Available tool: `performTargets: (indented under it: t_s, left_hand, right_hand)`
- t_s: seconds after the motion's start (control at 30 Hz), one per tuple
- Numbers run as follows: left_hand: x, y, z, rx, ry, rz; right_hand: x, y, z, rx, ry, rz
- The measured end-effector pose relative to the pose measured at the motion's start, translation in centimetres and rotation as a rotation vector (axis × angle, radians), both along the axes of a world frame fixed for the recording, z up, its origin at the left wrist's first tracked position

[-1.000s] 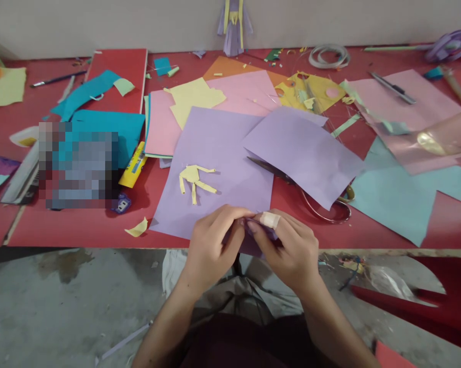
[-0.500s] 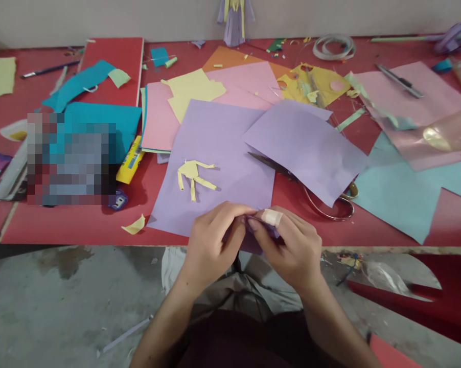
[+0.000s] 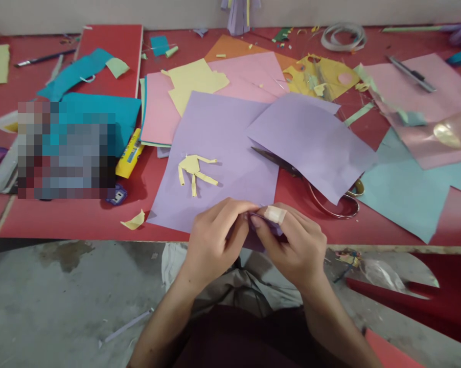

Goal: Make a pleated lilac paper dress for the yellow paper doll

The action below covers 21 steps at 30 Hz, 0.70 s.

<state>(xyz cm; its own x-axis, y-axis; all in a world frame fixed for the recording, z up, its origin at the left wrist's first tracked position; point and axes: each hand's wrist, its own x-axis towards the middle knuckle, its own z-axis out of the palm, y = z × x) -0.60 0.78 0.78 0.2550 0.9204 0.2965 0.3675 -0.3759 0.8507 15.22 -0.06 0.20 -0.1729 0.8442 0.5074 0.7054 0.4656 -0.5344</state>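
Pinching a small purple paper piece (image 3: 272, 226) between thumbs and fingers, my left hand (image 3: 215, 232) and right hand (image 3: 297, 240) meet at the front edge of the red table (image 3: 77, 220). Uneven pulling could tear the piece; excess fingertip pressure could crease it off line; a loosened pinch could drop it. Its visible edge, apparently the long axis, slopes from my left fingertips down toward my right palm; my fingers hide the remainder.

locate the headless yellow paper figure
In the head view, the headless yellow paper figure lies left of centre on the flat purple paper sheet, beyond the left hand.
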Motion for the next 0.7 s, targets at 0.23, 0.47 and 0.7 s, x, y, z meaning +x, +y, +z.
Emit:
performTargets:
  t_s: [0.23, 0.47, 0.7]
  left_hand:
    - [0.05, -0.04, -0.1, 0.022, 0.017, 0.003]
    - [0.07, 0.0, -0.21, 0.065, 0.023, 0.016]
    - [0.15, -0.02, -0.27, 0.08, 0.026, 0.02]
  right_hand:
    - [-0.03, -0.03, -0.03, 0.01, 0.002, -0.009]
    - [-0.07, 0.15, 0.02, 0.039, -0.001, 0.004]
    - [-0.07, 0.14, 0.0, 0.045, -0.002, 0.008]
